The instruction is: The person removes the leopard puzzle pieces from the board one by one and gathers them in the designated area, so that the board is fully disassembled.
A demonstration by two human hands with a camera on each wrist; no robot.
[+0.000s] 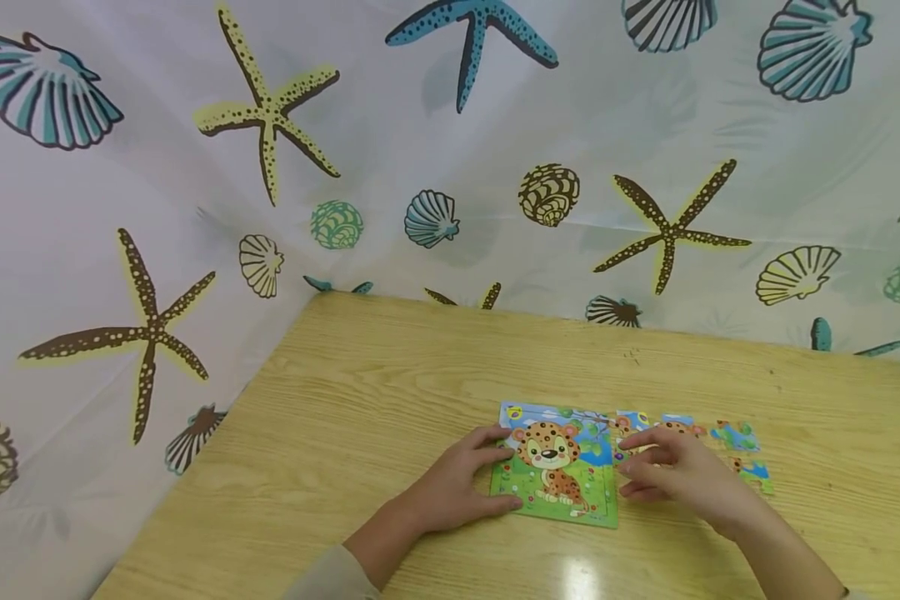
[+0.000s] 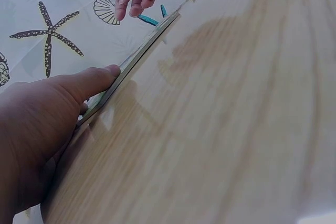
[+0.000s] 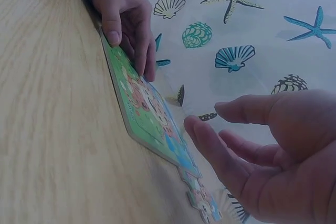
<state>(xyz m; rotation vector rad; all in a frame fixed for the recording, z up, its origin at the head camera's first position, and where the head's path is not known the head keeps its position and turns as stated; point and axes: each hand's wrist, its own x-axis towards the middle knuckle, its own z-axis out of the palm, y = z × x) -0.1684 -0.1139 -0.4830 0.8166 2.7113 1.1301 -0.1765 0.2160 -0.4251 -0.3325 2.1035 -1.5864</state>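
A square jigsaw board with a picture of a spotted leopard cub lies on the wooden table, slightly turned. My left hand rests along its left edge, with thumb and fingertips on the border. In the left wrist view the thumb lies against the board's edge. To the right of the board hovers my right hand, fingers loosely bent and nothing visible between them. Beneath and beyond it are loose puzzle pieces, partly hidden by the hand. The right wrist view shows some pieces close by the board.
The wooden table spreads around the board on all sides. A white cloth printed with starfish and shells hangs along its back and left edges.
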